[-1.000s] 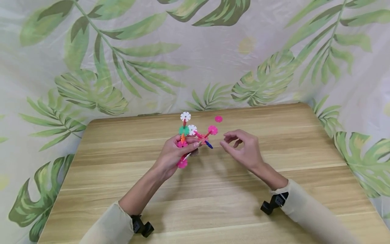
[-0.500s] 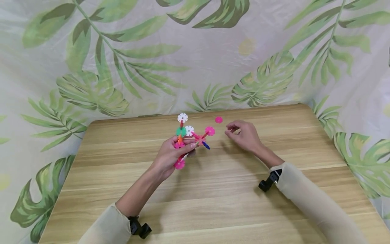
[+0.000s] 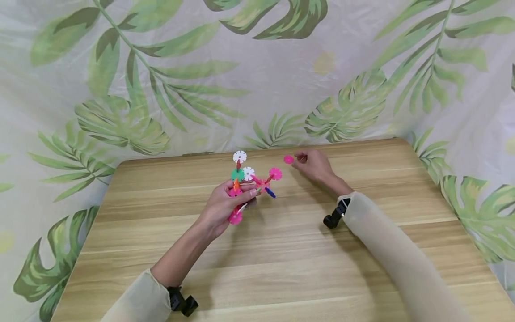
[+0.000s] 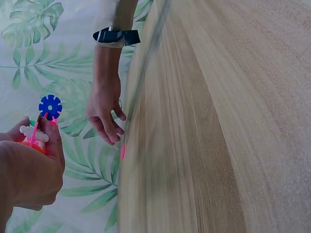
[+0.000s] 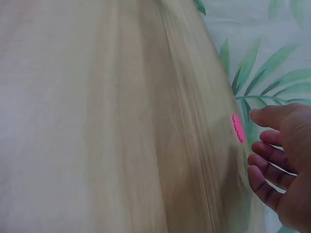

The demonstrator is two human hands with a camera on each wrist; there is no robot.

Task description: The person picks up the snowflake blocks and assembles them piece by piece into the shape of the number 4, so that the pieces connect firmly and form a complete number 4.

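Observation:
My left hand [image 3: 219,205] grips a chain of interlocking plastic snowflake discs [image 3: 237,175] between thumb and fingers, above the table's middle. White, green, orange and pink discs run up and down it, and a side branch ends in a pink disc [image 3: 275,173] and a blue disc [image 3: 270,192]. Part of the build is hidden behind the fingers. A loose pink snowflake disc [image 3: 288,159] lies near the table's back edge. Just right of it is my right hand [image 3: 315,169], its fingers loosely bent. In the right wrist view a small gap separates thumb and fingers from that disc [image 5: 238,128].
The wooden table [image 3: 281,268] ends at a back edge close behind the loose disc. A leaf-patterned cloth [image 3: 277,80] hangs behind and beside it. A black wrist camera [image 3: 337,213] is strapped on each forearm.
My right hand has moved forward and a little left, up to the loose pink disc. The left hand, still holding the disc chain, has shifted slightly left.

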